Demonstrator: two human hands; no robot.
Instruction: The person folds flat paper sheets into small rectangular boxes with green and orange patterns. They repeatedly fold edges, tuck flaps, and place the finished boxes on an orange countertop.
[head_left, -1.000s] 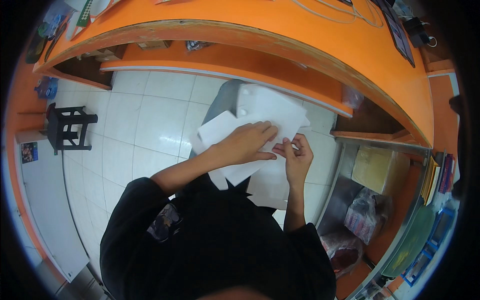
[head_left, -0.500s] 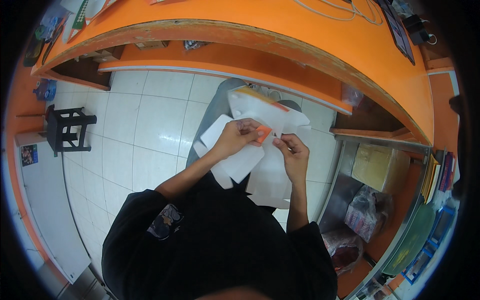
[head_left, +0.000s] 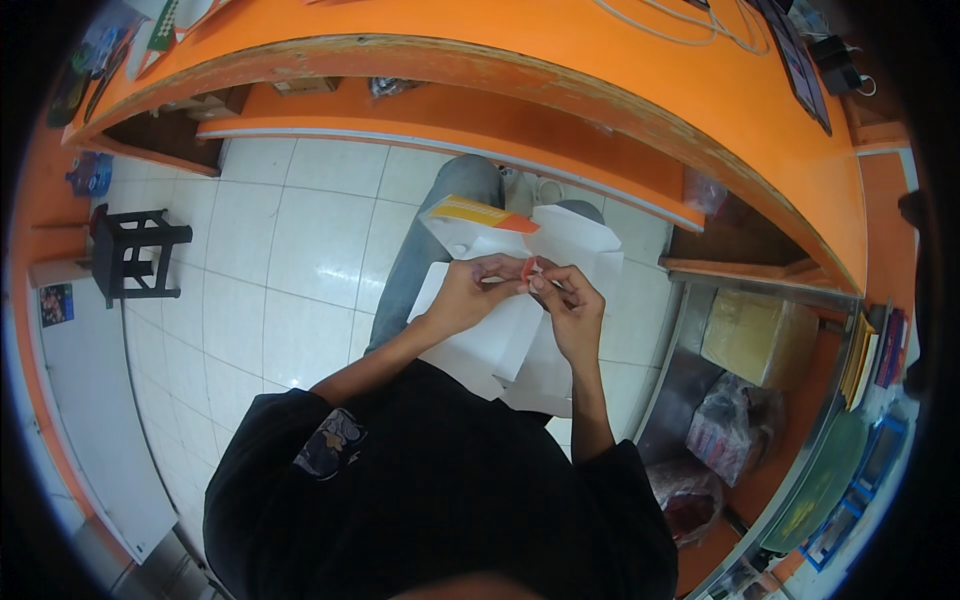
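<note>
Bent forward in a black shirt [head_left: 430, 490], you bring your left hand [head_left: 470, 297] and right hand [head_left: 575, 318] close together, thumbs and fingertips pinching a small orange flap [head_left: 528, 268]. The thin-looking card could crease off its line or tear there should the two pinches pull unevenly. The white carton [head_left: 480, 340], spread across your grey-trousered legs [head_left: 395, 290] with neither palm pressing it flat, may slide to the tiled floor [head_left: 310, 260] if a leg shifts, and its nearest edges, close against your shirt, could crumple if you lean in. The carton lies unfolded, plain white panels facing you, flaps jutting at several angles; whether the orange flap is joined to it cannot be told behind your fingers. Farther out, just past your left hand, one printed panel [head_left: 480, 212] stands tilted up, yellow running to orange, while white card flares out on your right. Beyond your legs curves an orange surface [head_left: 440, 18], its front edge worn and chipped.
</note>
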